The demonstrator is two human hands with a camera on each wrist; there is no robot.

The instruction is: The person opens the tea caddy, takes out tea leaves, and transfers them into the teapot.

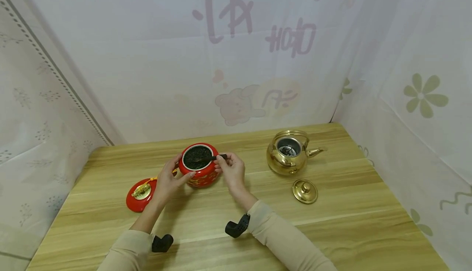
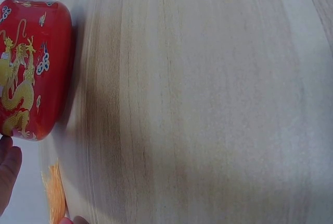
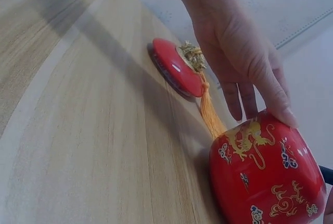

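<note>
A red tea jar (image 1: 203,180) with gold dragons stands uncovered, filled with dark tea leaves (image 1: 195,156). My left hand (image 1: 170,184) holds the jar's left side, thumb at the front near the rim. In the right wrist view that hand (image 3: 244,52) reaches down to the jar (image 3: 265,172). Between thumb and fingers, my right hand (image 1: 233,173) pinches the dark handle of a spoon (image 1: 220,157) at the jar's right rim. The spoon's far end lies over the leaves and is hard to make out. In the left wrist view the jar (image 2: 41,78) shows only partly.
The jar's red lid (image 1: 134,199), with gold knob and orange tassel, lies left of my left hand. At right stands a gold kettle (image 1: 279,165), uncovered, with dark bits inside; its lid (image 1: 305,192) lies in front. Curtains surround the wooden table (image 1: 206,238).
</note>
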